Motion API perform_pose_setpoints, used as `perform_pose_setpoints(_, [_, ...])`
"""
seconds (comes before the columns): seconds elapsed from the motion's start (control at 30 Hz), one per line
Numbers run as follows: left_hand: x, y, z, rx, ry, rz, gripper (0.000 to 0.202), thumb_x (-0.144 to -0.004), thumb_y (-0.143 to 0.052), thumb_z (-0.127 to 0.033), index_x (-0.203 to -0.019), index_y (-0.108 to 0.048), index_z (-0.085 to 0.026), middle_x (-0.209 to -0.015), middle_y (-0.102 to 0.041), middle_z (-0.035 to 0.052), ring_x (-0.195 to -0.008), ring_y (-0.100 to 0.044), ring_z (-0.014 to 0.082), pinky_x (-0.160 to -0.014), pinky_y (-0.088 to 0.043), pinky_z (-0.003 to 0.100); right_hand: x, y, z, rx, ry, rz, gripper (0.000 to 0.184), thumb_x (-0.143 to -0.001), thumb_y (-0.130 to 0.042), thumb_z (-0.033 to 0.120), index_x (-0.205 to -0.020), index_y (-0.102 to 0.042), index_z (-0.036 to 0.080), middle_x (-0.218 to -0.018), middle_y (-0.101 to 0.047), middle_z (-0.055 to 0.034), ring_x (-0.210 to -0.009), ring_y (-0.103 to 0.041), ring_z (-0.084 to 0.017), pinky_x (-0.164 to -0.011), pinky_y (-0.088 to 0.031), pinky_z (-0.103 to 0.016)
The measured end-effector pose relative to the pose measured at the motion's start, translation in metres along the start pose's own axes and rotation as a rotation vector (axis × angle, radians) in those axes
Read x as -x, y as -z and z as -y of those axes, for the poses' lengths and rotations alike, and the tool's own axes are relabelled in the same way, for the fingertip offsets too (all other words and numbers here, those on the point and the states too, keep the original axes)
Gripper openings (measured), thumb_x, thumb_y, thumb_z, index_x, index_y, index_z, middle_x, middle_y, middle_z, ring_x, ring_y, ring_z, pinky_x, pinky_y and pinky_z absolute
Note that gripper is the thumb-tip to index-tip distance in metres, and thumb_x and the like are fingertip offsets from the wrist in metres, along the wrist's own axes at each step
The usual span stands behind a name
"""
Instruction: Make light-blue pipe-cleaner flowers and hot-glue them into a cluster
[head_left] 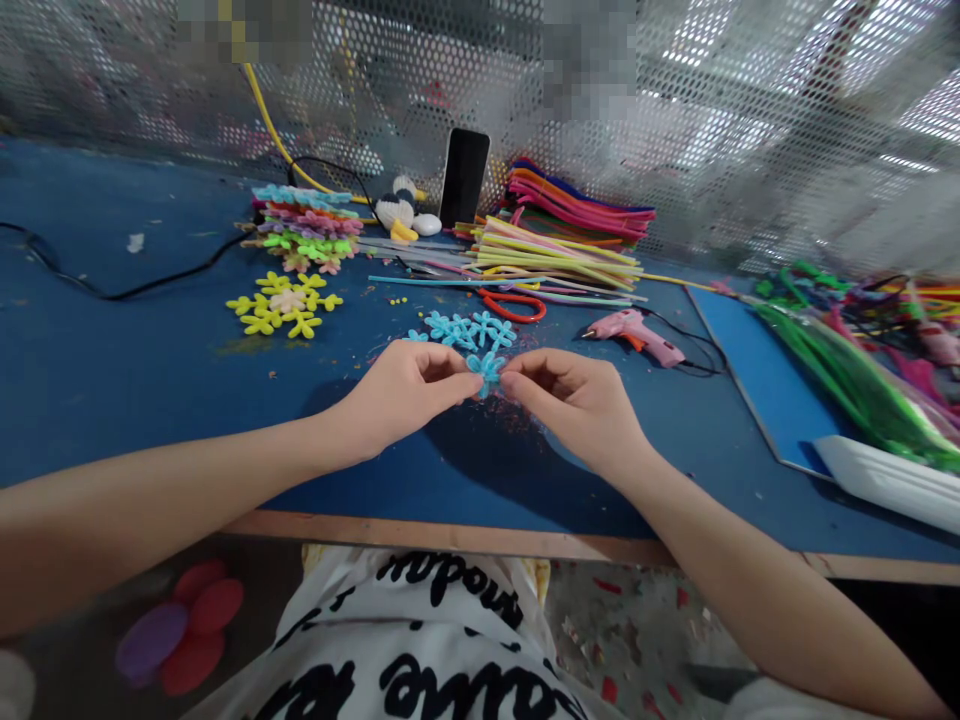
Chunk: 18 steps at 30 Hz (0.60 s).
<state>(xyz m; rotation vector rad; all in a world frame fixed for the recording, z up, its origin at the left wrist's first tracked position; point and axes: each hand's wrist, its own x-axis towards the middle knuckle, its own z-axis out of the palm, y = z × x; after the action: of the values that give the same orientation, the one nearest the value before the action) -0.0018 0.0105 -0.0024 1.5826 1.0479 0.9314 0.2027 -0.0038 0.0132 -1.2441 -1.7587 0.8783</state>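
My left hand (pixel 405 392) and my right hand (pixel 571 400) meet above the blue table (pixel 112 360), both pinching a small light-blue pipe-cleaner flower (pixel 486 366) between their fingertips. Just behind it lies a cluster of similar light-blue flowers (pixel 469 328). Both hands have their fingers curled closed on the piece.
Yellow flowers (pixel 285 303) and a stack of mixed-colour flowers (pixel 307 228) lie at the left. Red-handled scissors (pixel 514 305), a pink glue gun (pixel 634 335), bundles of pipe cleaners (pixel 559 255), a black phone (pixel 463 175) and a mesh wall stand behind. Green stems (pixel 855 385) lie right.
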Motion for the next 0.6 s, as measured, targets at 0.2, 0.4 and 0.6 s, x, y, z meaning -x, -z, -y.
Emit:
perform_pose_setpoints(0.2, [0.001, 0.0006, -0.0009, -0.063, 0.008, 0.045, 0.029, -0.081, -0.072, -0.043, -0.068, -0.067, -0.017, -0.056, -0.056, -0.0027, -0.054, -0.046, 0.0103, -0.051, -0.031, 0.024, 0.0014, -0.001, -0.0021, 0.09, 0.065, 0.037, 0.021, -0.091, -0.065, 0.037, -0.087, -0.073, 0.018, -0.075, -0.069, -0.0021, -0.063, -0.057, -0.013, -0.058, -0.043, -0.026])
perform_pose_setpoints(0.4, [0.0003, 0.0007, -0.005, -0.012, 0.04, 0.11, 0.027, -0.078, -0.076, -0.04, -0.069, -0.072, -0.016, -0.059, -0.063, -0.0002, -0.056, -0.051, 0.0114, -0.052, -0.035, 0.024, -0.002, -0.0017, -0.0041, 0.0, -0.009, 0.06, 0.025, -0.09, -0.066, 0.04, -0.082, -0.07, 0.017, -0.07, -0.064, -0.0003, -0.059, -0.049, -0.011, -0.056, -0.038, -0.026])
perform_pose_setpoints(0.6, [0.0014, -0.0003, -0.0083, 0.198, 0.02, 0.175, 0.02, -0.076, -0.081, -0.032, -0.07, -0.072, -0.015, -0.067, -0.07, 0.0009, -0.062, -0.056, 0.0108, -0.062, -0.043, 0.023, -0.004, 0.0011, -0.0078, -0.321, -0.18, 0.137, 0.031, -0.081, -0.078, 0.046, -0.076, -0.07, 0.016, -0.067, -0.062, 0.0, -0.059, -0.049, -0.01, -0.056, -0.036, -0.025])
